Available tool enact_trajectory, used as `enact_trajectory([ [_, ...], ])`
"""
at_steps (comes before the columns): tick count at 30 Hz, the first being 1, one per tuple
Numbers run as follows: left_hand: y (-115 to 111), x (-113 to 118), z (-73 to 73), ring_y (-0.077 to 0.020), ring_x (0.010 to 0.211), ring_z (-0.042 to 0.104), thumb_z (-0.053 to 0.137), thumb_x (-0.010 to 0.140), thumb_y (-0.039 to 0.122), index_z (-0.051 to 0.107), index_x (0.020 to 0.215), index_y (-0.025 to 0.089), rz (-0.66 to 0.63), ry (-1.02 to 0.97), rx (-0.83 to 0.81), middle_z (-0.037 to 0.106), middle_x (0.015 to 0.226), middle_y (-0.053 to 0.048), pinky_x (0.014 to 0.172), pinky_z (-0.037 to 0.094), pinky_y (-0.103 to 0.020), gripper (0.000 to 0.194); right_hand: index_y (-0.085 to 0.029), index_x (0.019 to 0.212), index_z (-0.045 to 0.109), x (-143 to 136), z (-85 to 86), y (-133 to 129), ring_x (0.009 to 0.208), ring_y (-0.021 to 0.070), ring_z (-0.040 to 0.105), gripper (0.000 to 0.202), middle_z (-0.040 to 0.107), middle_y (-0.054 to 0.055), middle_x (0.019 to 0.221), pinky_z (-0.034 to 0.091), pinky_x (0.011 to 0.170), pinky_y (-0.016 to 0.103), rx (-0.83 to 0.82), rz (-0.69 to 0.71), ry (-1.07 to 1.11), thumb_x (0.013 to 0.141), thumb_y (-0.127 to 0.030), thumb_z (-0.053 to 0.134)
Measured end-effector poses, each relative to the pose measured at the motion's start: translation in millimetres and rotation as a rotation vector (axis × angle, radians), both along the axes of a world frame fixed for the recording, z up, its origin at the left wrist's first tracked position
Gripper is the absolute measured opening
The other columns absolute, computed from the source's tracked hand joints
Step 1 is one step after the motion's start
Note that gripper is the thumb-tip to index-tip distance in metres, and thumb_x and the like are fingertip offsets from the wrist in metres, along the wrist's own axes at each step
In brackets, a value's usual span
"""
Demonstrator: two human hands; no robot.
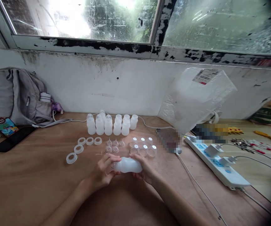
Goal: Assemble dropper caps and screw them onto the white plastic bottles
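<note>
A white translucent baby bottle point(129, 165) lies sideways between my hands, just above the table's near part. My left hand point(107, 169) is closed round its capped end at the left. The fingers of my right hand point(145, 169) wrap the base at the right. Just beyond are several clear teats point(115, 143) in two rows and several clear dome caps point(143, 151), also in two rows. To the left lie several white screw rings point(78, 148). More baby bottles point(108, 125) stand upright farther back, some with domed tops and some open.
A white power strip point(217, 163) with plugs and cables sits at the right, near a pixelated phone point(169, 140). A plastic mailing bag point(196, 97) leans on the wall. At left are a grey backpack point(15, 97) and a dark flat object point(12, 140).
</note>
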State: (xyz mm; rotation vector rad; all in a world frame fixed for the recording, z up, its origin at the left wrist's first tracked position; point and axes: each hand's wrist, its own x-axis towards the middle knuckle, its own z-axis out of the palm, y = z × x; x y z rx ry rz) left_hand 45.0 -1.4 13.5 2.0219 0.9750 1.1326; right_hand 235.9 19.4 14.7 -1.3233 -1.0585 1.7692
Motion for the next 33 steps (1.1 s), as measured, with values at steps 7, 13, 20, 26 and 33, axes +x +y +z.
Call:
enact_trajectory([
  [7, 4, 2, -0.4, -0.0208, 0.088, 0.054, 0.061, 0.068, 0.031, 0.048, 0.113, 0.021, 0.061, 0.097, -0.209, 0.057, 0.104, -0.008, 0.074, 0.043, -0.029, 0.048, -0.018, 0.074, 0.054, 6, 9.8, -5, 0.053, 0.014, 0.053, 0.022, 0.056, 0.003, 0.067, 0.041, 0.041, 0.023, 0.705, -0.064, -0.35, 0.076, -0.039, 0.048],
  [13, -3, 5, -0.9, -0.019, 0.082, 0.053, 0.053, 0.067, 0.018, 0.052, 0.09, 0.019, 0.055, 0.508, 0.0, 0.058, 0.088, -0.003, 0.071, 0.038, -0.028, 0.023, -0.017, 0.094, 0.057, 6, 3.2, -25, 0.064, 0.017, 0.053, 0.024, 0.058, 0.009, 0.08, 0.043, 0.055, 0.029, 1.536, 0.116, -0.544, 0.07, -0.016, 0.053],
  [20, -3, 8, -4.8, -0.0192, 0.066, 0.052, 0.041, 0.074, 0.019, 0.05, 0.076, 0.017, 0.324, 0.789, 0.183, 0.058, 0.069, -0.004, 0.061, 0.031, -0.03, 0.009, -0.018, 0.081, 0.054, -17, 0.0, -35, 0.064, 0.016, 0.054, 0.008, 0.057, 0.004, 0.073, 0.044, 0.057, 0.027, 1.055, -0.139, -0.468, 0.078, -0.022, 0.048],
  [26, 0, 8, 2.3, -0.0187, 0.069, 0.055, 0.041, 0.07, 0.013, 0.051, 0.079, 0.018, 0.309, 0.735, 0.087, 0.061, 0.073, -0.004, 0.06, 0.032, -0.027, 0.014, -0.018, 0.074, 0.051, -15, 0.9, -27, 0.062, 0.0141, 0.052, 0.012, 0.055, 0.002, 0.068, 0.042, 0.054, 0.024, 0.92, -0.149, -0.44, 0.08, -0.027, 0.046],
  [33, -3, 8, 6.2, -0.0198, 0.06, 0.06, 0.05, 0.068, 0.032, 0.051, 0.074, 0.021, 0.115, 0.737, -0.176, 0.064, 0.068, -0.002, 0.045, 0.027, -0.022, 0.013, -0.018, 0.088, 0.058, 0, 0.1, -29, 0.064, 0.0162, 0.054, 0.018, 0.056, 0.008, 0.078, 0.044, 0.054, 0.028, 1.405, 0.08, -0.469, 0.073, -0.017, 0.049],
])
